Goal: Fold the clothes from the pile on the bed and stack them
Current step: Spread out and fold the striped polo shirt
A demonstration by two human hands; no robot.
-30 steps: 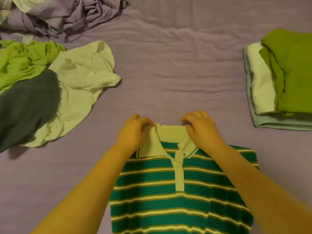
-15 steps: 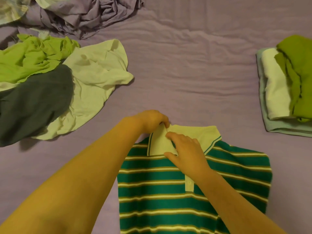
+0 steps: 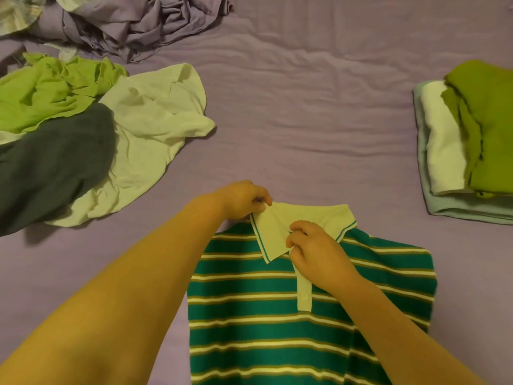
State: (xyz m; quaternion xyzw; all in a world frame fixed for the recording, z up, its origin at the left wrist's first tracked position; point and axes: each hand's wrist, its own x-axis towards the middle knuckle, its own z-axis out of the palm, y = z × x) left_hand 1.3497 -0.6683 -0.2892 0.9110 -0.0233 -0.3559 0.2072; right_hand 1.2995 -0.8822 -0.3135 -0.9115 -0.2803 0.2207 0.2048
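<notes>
A green striped polo shirt point(image 3: 305, 315) lay face up on the purple bed sheet point(image 3: 305, 120), low in the scene toward six o'clock, its pale collar point(image 3: 280, 232) pointing up toward twelve; both sides of the shirt looked tucked under, so the body formed a narrow block. The left hand point(image 3: 241, 200) sat at the collar's upper left corner, at about eleven o'clock from the placket, its fingers curled and pinching the collar's edge between thumb and fingertips; the right hand point(image 3: 319, 252) rested just below it on the shirt's chest, fingers bent and nipping the inner edge of the left collar flap near the button placket point(image 3: 304, 294); the left flap lay spread flat between the two hands. Out at nine to ten o'clock lay the unfolded pile: a cream shirt point(image 3: 155, 129) crumpled and spread on the sheet, a dark grey garment point(image 3: 52, 168) overlapping its left side, and a bright lime-green garment point(image 3: 47, 93) bunched above the grey one. Farther off, at eleven o'clock, a heap of lilac fabric point(image 3: 138, 23) was rumpled near the top edge. At three o'clock, well apart from the polo, stood the folded stack point(image 3: 458, 207): a pale mint piece at the bottom, a white folded piece point(image 3: 441, 143) on it, and an olive-green folded garment point(image 3: 491, 123) on top, running off the right edge.
</notes>
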